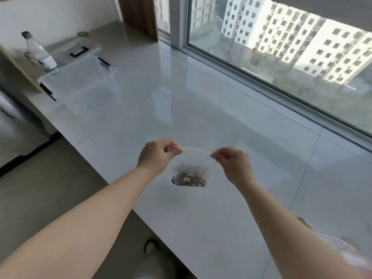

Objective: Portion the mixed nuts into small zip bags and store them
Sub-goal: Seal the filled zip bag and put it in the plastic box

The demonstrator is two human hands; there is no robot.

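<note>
In the head view, a small zip bag (191, 168) is held up above the white counter (221, 121), its red seal strip stretched taut between the left hand (157, 156) and the right hand (233, 162); each corner is pinched by curled fingers (177, 151), and the mixed nuts (190, 180) are gathered at the bottom, well below the fingers. The seal is best closed by keeping the strip level and running pinched fingertips from one corner to the other, with trapped air pressed out first. The open clear storage box (80, 85), far to the left of the fingers, is judged the place for storing.
</note>
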